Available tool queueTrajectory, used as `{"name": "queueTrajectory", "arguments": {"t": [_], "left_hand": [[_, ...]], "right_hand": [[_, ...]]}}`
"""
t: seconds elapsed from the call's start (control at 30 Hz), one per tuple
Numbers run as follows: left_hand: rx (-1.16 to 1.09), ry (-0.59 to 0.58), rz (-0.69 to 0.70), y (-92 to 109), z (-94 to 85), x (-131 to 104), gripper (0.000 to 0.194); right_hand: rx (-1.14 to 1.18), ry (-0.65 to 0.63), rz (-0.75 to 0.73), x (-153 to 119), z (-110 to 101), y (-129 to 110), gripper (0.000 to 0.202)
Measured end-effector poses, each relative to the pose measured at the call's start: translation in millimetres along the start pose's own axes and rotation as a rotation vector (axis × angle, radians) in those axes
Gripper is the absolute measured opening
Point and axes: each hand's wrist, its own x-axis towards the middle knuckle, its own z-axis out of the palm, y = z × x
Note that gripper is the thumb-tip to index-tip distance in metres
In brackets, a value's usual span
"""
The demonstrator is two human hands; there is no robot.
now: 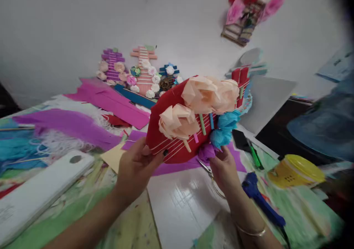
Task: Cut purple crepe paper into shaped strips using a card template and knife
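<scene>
A red guitar-shaped craft piece [155,131] is held up above the table between both hands. White strings run across it, and it carries peach paper flowers [177,122], blue paper flowers [222,136], a purple one [207,152] and short coloured sticks. My left hand [138,164] grips its lower left end, thumb on the front. My right hand [224,164] closes on the edge by the purple flower; its fingers are partly hidden behind. Scissors [210,173] lie beneath, close to my right wrist.
Purple paper [72,122], magenta paper [110,98] and white shredded strands [63,144] lie at left, near a white device [41,201]. A blue glue gun [261,199], green-handled cutter [254,155] and yellow tub [297,171] are at right. Several decorated guitars [143,72] stand by the wall.
</scene>
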Motion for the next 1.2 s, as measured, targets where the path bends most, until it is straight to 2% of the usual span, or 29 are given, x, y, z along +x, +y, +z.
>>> {"name": "queueTrajectory", "arguments": {"t": [0.17,0.47,0.73,0.9,1.2], "left_hand": [[0.003,0.006,-0.003,-0.7,2.9,1.3,0.023],[0.039,-0.025,0.012,-2.9,0.5,-0.9,0.021],[0.126,-0.023,0.054,-2.4,1.3,-0.5,0.022],[0.137,-0.022,0.060,-0.8,0.9,-0.3,0.024],[0.132,-0.032,0.062,-4.5,0.1,-0.6,0.025]], "right_hand": [[-0.007,0.014,0.004,-1.7,2.4,1.6,0.043],[0.015,0.056,0.009,-2.2,4.4,0.2,0.044],[-0.007,0.031,0.025,-1.4,3.6,1.6,0.036],[-0.010,0.056,0.033,-2.3,5.4,0.7,0.035],[-0.019,0.026,0.034,-3.6,6.1,-0.5,0.029]]}}
